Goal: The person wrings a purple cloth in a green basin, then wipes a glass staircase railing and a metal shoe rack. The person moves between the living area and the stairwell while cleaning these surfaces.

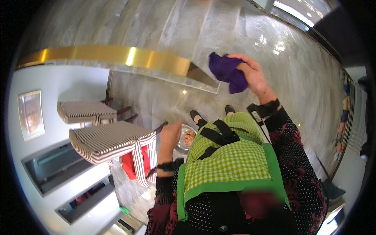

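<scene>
My right hand (255, 77) is stretched out ahead, closed on a bunched purple cloth (225, 70) that hangs over the grey tiled floor near the end of a gold-coloured metal edge. My left hand (171, 133) is lower and to the left, between a striped covered chair and my apron; its fingers are blurred and partly hidden, so what it touches is unclear. Just beside it on the right, a basin (182, 150) holds a crumpled peach-coloured cloth (188, 138). A green checked apron (226, 164) covers my front.
Two chairs with striped covers (117, 138) stand at the left, with a red item (132, 164) by the nearer one. The gold metal edge (117, 57) runs across the upper left, ending in a corner. Small coloured items (343, 114) line the right wall. My shoes (230, 109) are on the floor.
</scene>
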Motion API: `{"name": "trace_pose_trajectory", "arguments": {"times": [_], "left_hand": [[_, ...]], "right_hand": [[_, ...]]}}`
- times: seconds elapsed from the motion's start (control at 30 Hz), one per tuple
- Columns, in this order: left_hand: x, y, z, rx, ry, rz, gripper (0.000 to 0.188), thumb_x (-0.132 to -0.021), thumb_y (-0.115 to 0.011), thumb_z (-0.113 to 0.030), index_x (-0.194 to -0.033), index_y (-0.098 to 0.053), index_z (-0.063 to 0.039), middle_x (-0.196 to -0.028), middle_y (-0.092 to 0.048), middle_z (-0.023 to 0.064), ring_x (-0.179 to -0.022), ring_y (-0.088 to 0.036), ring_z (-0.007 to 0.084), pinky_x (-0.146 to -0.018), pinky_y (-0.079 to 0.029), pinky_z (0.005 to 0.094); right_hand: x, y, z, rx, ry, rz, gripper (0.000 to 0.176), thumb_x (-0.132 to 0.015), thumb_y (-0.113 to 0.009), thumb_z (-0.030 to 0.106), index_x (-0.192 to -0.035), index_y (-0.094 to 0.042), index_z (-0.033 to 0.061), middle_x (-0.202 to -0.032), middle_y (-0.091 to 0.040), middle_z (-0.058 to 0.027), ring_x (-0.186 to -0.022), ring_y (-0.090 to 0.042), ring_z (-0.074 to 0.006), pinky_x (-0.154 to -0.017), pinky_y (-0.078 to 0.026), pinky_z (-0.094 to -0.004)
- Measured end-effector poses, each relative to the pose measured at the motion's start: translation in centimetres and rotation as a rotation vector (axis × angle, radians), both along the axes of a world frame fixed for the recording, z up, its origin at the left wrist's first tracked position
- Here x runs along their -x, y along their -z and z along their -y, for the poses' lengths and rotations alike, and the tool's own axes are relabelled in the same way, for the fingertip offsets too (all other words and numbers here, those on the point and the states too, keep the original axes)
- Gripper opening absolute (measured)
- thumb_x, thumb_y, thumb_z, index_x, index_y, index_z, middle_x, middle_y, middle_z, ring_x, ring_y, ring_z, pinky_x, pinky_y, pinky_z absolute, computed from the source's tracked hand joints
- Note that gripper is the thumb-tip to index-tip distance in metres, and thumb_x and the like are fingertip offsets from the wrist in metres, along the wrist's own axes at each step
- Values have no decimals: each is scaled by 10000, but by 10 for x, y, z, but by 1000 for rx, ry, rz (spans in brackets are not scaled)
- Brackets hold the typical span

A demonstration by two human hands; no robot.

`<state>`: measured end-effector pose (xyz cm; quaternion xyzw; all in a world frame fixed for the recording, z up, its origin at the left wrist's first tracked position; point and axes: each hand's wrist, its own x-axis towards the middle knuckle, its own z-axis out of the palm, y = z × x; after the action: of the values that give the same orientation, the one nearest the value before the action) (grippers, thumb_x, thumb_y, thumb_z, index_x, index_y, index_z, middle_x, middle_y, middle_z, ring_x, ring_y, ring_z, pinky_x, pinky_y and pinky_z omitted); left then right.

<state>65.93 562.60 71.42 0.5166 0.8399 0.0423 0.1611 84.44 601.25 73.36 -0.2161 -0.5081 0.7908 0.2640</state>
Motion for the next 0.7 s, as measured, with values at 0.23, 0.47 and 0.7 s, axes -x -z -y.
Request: {"name": "trace_pose_trajectory", "arguments": {"times": [0.23,0.47,0.7], "left_hand": [[-32,24,25,135,-174,218,281,-971,-624,-239,-1218,-723,-149,-1027,-718,221,-960,-684,404,-828,-549,480],[-32,28,-23,162,13,255,288,-954,-645,-231,-1217,-720,-142,-1035,-723,204,-980,-683,395,-842,-548,482],[-27,18,-64,232,86,269,331,-954,-621,-230,-1264,-693,-142,-1082,-723,193,-1015,-674,394,-866,-537,480]], "right_hand": [[71,17,45,-355,105,-57,596,-867,-511,-15,-1462,-496,25,-1296,-579,-212,-1247,-531,-348,-1104,-395,-386],[58,72,57,-444,123,155,638,-879,-503,89,-1503,-393,16,-1329,-525,-296,-1240,-509,-468,-1084,-420,-457],[45,136,85,-583,-283,430,421,-867,-581,189,-1204,-559,-62,-1062,-624,-349,-994,-606,-531,-877,-486,-553]]}}
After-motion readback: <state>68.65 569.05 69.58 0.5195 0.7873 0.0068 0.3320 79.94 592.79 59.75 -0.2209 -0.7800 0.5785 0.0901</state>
